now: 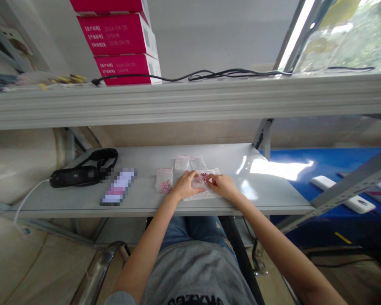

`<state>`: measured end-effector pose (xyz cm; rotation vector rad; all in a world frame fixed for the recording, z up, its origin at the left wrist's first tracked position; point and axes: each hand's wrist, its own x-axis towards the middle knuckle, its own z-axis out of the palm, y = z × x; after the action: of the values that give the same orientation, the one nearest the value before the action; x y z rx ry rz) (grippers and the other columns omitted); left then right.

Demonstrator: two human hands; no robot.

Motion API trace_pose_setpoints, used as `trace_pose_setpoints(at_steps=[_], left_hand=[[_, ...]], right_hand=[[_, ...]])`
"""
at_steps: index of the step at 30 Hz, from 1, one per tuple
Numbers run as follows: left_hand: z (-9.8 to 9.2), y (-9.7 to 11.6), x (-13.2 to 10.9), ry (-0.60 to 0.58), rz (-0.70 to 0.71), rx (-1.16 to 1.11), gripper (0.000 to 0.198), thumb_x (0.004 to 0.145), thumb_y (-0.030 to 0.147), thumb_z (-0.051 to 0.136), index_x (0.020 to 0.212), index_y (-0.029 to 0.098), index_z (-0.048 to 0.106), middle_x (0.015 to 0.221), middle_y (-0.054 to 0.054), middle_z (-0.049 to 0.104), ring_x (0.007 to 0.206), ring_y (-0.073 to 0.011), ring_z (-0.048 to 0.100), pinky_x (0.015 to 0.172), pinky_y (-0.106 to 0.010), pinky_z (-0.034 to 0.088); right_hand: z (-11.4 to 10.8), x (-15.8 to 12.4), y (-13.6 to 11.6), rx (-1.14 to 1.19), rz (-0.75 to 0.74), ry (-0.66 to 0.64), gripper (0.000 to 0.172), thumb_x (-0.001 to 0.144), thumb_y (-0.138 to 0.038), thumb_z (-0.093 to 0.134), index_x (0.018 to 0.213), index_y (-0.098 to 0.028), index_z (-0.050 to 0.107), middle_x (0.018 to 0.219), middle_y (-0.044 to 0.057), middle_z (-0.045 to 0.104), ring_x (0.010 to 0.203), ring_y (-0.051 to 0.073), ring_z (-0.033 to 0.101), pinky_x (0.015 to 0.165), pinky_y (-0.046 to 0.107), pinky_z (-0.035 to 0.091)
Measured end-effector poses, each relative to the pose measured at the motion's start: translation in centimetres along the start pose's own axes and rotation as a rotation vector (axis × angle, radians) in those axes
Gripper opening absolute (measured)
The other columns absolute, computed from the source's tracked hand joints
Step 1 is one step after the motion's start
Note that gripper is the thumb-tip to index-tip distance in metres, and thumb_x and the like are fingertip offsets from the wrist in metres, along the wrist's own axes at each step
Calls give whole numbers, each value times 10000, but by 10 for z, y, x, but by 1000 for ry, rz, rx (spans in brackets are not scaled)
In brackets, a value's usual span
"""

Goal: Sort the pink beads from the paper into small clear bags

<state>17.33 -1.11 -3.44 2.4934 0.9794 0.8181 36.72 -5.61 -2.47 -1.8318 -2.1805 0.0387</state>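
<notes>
My left hand [187, 185] is closed on a small clear plastic bag [197, 183], its thumb stretched along the near side. Against the bag's right side, my right hand [221, 185] has its thumb and fingers pinched together; what they hold is too small to make out. Pink and dark red beads [205, 176] show between the two hands. Beneath them lies a white sheet or bag [206, 195], partly covered. To the left rests a clear zip bag with pink beads [165, 181]. Clear, flat zip bags [190, 162] lie just beyond my hands.
A phone with a blurred screen [119, 187] and a black headset-like device [82, 173] with a white cable lie left on the grey table [139, 203]. Above the far side runs a shelf [190, 103] with magenta boxes [120, 36] and black cables. A metal post [352, 190] stands right.
</notes>
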Motion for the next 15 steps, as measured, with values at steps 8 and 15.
trace_pose_setpoints(at_steps=[8,15], left_hand=[[-1,1,0,-7,-13,1,528,648,517,679,1037,202,511,1007,-57,573,983,-222,535,869,-353,438],[-2,1,-1,3,3,4,492,662,517,669,1006,199,518,990,-53,576,950,-208,540,851,-339,446]], right_hand=[[1,4,-3,274,39,55,248,846,-354,441,866,-197,632,654,13,619,557,123,521,507,210,281],[8,6,-7,320,-2,69,278,853,-382,435,871,-191,636,686,19,632,567,124,525,530,215,301]])
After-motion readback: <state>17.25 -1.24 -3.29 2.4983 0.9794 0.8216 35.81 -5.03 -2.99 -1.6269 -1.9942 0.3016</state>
